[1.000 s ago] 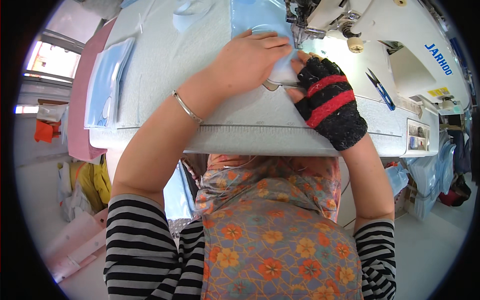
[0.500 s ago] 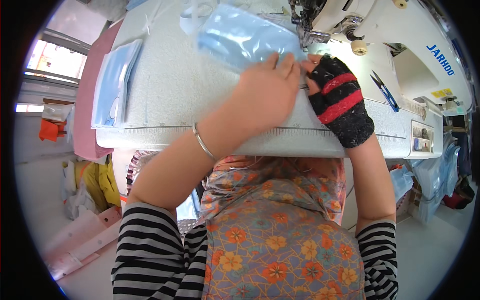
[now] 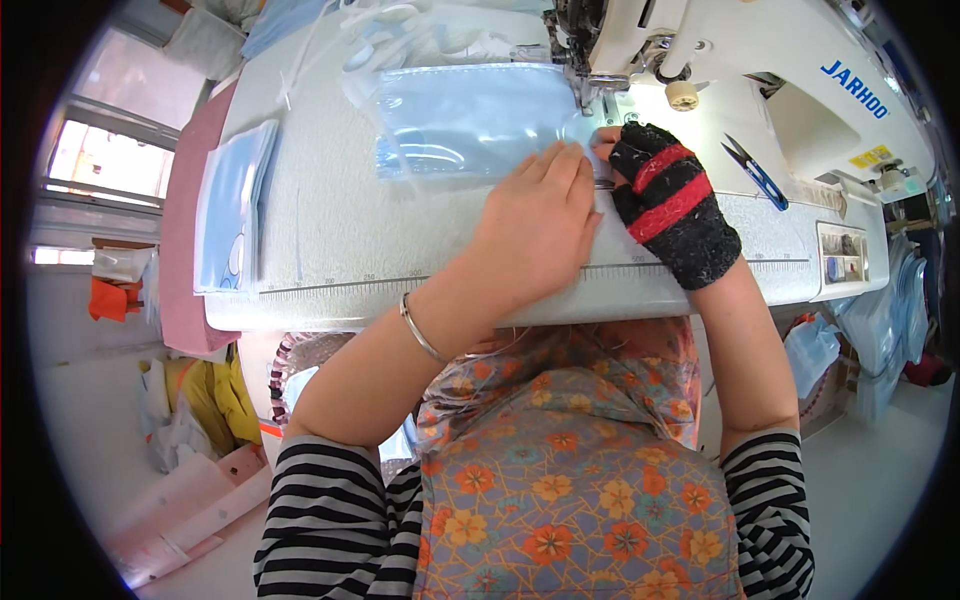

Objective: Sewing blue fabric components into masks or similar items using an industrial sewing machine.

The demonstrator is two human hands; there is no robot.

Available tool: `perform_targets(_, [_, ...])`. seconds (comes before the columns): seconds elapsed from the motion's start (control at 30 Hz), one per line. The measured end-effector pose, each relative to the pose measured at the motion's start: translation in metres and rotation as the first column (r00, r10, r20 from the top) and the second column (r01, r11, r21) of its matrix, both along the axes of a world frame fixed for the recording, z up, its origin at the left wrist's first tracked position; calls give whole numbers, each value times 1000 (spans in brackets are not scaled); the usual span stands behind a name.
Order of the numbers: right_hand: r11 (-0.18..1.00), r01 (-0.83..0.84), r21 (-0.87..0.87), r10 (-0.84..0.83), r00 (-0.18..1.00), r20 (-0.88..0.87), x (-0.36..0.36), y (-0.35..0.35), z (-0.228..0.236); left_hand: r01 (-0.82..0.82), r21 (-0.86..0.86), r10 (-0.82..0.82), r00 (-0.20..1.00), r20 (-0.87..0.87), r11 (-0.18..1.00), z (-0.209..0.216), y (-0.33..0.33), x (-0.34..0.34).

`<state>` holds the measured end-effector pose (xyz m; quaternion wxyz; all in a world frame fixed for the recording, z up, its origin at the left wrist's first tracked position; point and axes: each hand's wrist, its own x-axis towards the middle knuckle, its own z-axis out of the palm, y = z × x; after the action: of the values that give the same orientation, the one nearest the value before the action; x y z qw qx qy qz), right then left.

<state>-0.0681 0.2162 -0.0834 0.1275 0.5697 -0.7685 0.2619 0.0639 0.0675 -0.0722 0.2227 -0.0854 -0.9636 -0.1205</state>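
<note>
A glossy light-blue plastic pouch (image 3: 470,120) lies flat on the white sewing table, its right end beside the presser foot (image 3: 590,85) of the sewing machine. My left hand (image 3: 540,220), with a silver bangle at its wrist, rests on the pouch's lower right part, fingers stretched out and lying flat. Close by on the right, my right hand (image 3: 675,205) wears a black fingerless glove with red stripes. Its bare fingertips are bent and closed at the pouch's right edge, just below the needle area; the thumb is partly hidden.
Blue-handled thread snips (image 3: 757,172) lie right of my glove. A stack of blue plastic pouches (image 3: 235,210) sits at the table's left end. White strips (image 3: 385,45) lie behind the pouch. A small parts tray (image 3: 843,258) is set into the right front corner.
The pouch has turned from a slant to lie roughly level with the table's front edge. My left hand has shifted with it, and the whole view has moved slightly.
</note>
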Motion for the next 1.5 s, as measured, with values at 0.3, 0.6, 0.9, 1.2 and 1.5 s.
perform_targets(0.3, [1000, 15, -15, -16, 997, -79, -5, -3, -4, 22, 75, -22, 1000, -8, 997, -1, -18, -26])
perform_targets(0.6, [996, 63, -67, -71, 990, -124, -5, -10, -8, 45, 72, -44, 999, -17, 996, -9, -54, -60])
perform_targets(0.9, [993, 92, -77, -97, 993, -63, -2, -8, -3, -227, -108, 188, 940, -284, 968, 1, -84, -50])
perform_targets(1.2, [996, 68, -58, -70, 997, -39, 0, -8, -3, -233, -316, 259, 965, 41, 920, -2, -128, -111])
perform_targets(1.5, [992, -2, -126, 2, 1000, 1, 12, -24, 1, -590, -129, 555, 800, -231, 797, 29, -310, -255])
